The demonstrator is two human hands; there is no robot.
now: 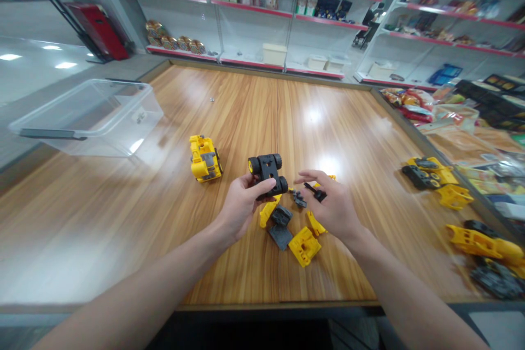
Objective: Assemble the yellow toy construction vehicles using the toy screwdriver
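My left hand [241,202] is closed round a black toy chassis with wheels [268,170], held just above the wooden table [164,219]. My right hand [332,202] hovers to its right, fingers curled, pinching a small black part [315,192]. Below and between the hands lie several loose yellow and grey toy pieces [295,232]. A yellow toy vehicle body [204,158] stands on the table to the left of the chassis.
A clear plastic bin [88,117] sits at the table's left edge. Yellow and black toy vehicles [435,175] and more toy vehicles [488,251] lie at the right. Packaged goods [451,112] crowd the far right. Store shelves [254,11] line the back.
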